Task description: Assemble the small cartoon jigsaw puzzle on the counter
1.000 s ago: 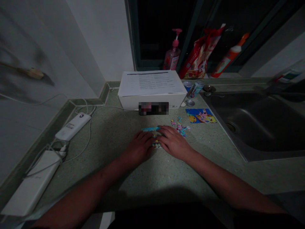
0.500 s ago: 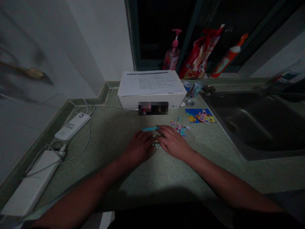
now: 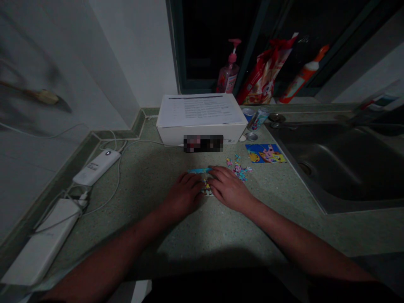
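The left hand [image 3: 184, 194] and right hand [image 3: 229, 189] lie open and flat on a jigsaw puzzle [image 3: 199, 171], gripping nothing. Loose puzzle pieces [image 3: 238, 169] sit just beyond the right hand.

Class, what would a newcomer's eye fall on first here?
The left hand and right hand resting on a small jigsaw puzzle at the centre catch the eye first. Loose pieces and a bright picture card lie to their right, and a white box stands behind.

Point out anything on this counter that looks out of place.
Loose puzzle pieces lie scattered on the counter beside the right hand, apart from the puzzle under it and the left hand; they look spilled.
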Motion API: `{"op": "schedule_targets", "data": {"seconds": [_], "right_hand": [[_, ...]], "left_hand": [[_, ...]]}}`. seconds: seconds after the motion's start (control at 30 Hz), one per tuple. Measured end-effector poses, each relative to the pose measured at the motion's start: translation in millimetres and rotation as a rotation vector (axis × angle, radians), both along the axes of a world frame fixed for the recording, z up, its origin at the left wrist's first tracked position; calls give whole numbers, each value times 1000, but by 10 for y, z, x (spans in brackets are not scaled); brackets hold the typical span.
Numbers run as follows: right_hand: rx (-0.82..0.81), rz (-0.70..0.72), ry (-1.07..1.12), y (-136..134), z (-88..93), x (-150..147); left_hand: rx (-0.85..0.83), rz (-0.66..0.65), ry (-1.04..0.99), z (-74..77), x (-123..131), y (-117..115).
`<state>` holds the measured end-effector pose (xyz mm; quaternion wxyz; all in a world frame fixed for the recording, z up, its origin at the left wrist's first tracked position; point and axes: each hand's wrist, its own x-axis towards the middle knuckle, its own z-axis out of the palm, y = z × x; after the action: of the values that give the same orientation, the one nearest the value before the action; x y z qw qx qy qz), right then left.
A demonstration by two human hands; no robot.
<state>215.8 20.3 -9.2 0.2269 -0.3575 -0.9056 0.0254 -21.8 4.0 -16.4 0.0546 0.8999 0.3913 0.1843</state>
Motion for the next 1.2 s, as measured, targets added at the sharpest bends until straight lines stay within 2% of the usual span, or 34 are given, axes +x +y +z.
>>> {"op": "schedule_targets", "data": {"seconds": [0.33, 0.77, 0.87, 1.07, 1.2], "right_hand": [[32, -52, -22, 17, -21, -5], [16, -58, -28, 17, -56, 13], [17, -62, -14, 18, -46, 17], [71, -131, 71, 75, 11, 165], [72, -234, 105, 172, 39, 401]], "left_hand": [[-6, 51, 13, -21, -1, -1], [7, 32, -5, -51, -5, 10], [8, 31, -37, -16, -4, 7], [11, 181, -163, 133, -121, 64], [-38, 321, -165, 90, -247, 187]]}}
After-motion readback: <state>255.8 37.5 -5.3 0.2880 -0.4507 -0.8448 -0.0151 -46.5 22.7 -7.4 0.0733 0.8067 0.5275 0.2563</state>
